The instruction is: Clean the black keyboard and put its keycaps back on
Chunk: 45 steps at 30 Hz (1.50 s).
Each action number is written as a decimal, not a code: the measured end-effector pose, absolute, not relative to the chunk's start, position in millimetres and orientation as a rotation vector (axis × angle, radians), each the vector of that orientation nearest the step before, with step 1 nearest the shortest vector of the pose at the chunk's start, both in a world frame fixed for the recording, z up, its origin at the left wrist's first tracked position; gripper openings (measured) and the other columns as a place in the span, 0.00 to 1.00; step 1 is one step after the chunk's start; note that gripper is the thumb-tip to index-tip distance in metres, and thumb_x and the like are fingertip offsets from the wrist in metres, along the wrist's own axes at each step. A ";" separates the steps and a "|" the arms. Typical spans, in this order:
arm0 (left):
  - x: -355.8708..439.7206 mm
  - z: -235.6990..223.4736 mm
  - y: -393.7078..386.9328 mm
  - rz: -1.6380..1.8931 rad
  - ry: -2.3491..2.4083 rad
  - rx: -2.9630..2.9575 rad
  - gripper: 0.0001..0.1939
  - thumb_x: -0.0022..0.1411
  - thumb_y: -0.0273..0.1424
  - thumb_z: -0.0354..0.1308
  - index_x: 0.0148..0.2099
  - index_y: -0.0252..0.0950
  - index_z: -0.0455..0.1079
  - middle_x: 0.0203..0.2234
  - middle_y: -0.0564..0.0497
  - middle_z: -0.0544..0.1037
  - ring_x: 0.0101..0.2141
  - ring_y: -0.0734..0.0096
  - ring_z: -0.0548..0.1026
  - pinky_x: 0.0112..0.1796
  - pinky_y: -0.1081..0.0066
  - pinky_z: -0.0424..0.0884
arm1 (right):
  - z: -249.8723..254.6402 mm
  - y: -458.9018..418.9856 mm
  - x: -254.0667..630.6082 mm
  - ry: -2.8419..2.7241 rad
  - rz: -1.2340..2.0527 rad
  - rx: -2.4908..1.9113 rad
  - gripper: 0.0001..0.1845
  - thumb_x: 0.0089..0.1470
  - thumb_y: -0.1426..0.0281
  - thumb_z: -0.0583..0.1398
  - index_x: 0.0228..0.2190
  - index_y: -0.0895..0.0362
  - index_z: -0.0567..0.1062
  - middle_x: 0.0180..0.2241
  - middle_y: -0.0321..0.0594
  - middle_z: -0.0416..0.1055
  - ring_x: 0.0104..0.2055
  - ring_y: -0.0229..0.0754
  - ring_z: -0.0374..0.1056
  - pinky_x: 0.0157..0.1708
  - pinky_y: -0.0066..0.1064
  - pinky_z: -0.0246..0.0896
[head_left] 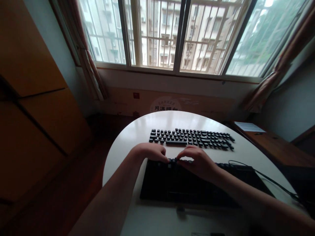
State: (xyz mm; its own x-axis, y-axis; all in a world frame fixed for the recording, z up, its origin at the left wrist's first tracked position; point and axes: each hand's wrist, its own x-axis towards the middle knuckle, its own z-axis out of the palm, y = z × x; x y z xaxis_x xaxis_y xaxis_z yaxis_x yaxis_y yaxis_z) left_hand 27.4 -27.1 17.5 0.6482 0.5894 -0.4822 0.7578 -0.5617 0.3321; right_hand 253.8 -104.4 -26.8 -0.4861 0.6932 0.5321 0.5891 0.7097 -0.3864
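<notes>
A black keyboard (187,186) lies on the white round table, most of its face bare and dark. A few keycaps (169,166) sit along its far-left edge. My left hand (152,152) rests at that edge with its fingers curled and its thumb pressed down by the keycaps. Beside it, my right hand (197,160) pinches a small black keycap (177,159) between thumb and fingertips at the top row. Part of the keyboard is hidden under my right hand and forearm.
Loose black keycaps (192,137) lie in rows behind the keyboard on the table (118,157). A cable (268,179) runs off to the right. A small dark piece (180,209) lies in front. A wooden desk with paper (249,127) stands at right.
</notes>
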 end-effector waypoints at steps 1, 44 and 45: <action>27.4 17.6 -26.9 -0.434 1.054 2.353 0.26 0.59 0.52 0.55 0.44 0.34 0.76 0.39 0.46 0.80 0.37 0.62 0.75 0.35 0.69 0.68 | -31.6 -110.1 253.3 -2.245 0.190 -0.957 0.03 0.57 0.67 0.66 0.35 0.51 0.81 0.31 0.37 0.79 0.34 0.42 0.73 0.37 0.35 0.65; 28.4 10.4 -20.1 -0.283 1.116 2.182 0.31 0.65 0.56 0.43 0.39 0.34 0.73 0.37 0.48 0.78 0.38 0.63 0.72 0.42 0.66 0.66 | -44.6 -121.8 242.8 -2.292 0.118 -1.017 0.04 0.56 0.68 0.65 0.30 0.52 0.81 0.52 0.44 0.74 0.54 0.56 0.66 0.52 0.51 0.59; 28.4 11.4 -20.2 -0.301 1.108 2.208 0.31 0.65 0.57 0.43 0.39 0.34 0.73 0.37 0.48 0.78 0.38 0.63 0.72 0.41 0.67 0.66 | -44.7 -121.9 243.4 -2.277 0.117 -1.012 0.04 0.57 0.68 0.64 0.31 0.52 0.81 0.55 0.44 0.72 0.56 0.56 0.65 0.54 0.52 0.58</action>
